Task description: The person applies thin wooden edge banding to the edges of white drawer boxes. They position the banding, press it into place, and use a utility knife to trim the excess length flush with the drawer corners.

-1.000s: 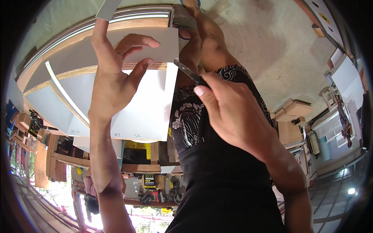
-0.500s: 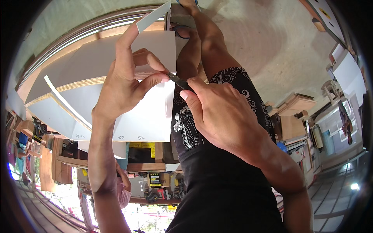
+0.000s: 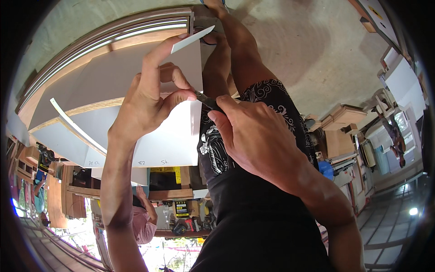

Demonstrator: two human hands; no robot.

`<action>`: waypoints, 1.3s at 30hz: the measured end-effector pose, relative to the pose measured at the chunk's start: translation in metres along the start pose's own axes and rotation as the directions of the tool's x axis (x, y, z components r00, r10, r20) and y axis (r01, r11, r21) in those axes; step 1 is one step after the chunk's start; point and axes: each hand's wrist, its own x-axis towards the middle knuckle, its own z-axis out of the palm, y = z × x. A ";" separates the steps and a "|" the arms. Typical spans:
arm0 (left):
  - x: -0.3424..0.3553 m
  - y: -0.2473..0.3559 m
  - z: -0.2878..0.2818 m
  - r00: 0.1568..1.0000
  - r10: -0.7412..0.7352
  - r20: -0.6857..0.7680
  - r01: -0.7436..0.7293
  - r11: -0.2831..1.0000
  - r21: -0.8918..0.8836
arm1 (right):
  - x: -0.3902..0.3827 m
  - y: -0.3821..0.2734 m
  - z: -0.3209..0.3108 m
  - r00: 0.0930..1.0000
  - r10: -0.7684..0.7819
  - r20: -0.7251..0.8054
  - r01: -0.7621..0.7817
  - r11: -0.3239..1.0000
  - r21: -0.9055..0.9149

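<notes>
A concrete floor [image 3: 312, 59] spread between one and two o'clock, where a wood block [image 3: 367, 25] lay at the rim. Toward three o'clock stood stacked wooden boxes [image 3: 340, 143], with a distant person [image 3: 398, 140] well beyond them. A blue object [image 3: 325, 170] sat between three and four, and a ceiling light [image 3: 413, 211] glowed near four. Around seven o'clock, a co-worker in a pink shirt [image 3: 144, 229] was near a black-and-yellow box [image 3: 181, 209]. A dark power tool [image 3: 46, 155] rested by nine, partly blurred.
</notes>
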 end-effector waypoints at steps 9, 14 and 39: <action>0.000 -0.010 0.001 0.998 0.059 -0.022 -0.060 0.996 -0.064 | 0.002 -0.003 -0.005 0.997 0.057 0.052 -0.059 0.998 0.033; 0.001 -0.009 0.002 0.998 0.062 -0.008 -0.063 0.996 -0.068 | 0.001 -0.003 -0.005 0.988 0.108 0.108 -0.118 0.989 0.094; 0.000 -0.006 -0.001 0.999 0.045 0.021 -0.044 0.999 -0.031 | -0.005 0.000 0.002 0.999 -0.018 -0.047 0.016 0.999 -0.028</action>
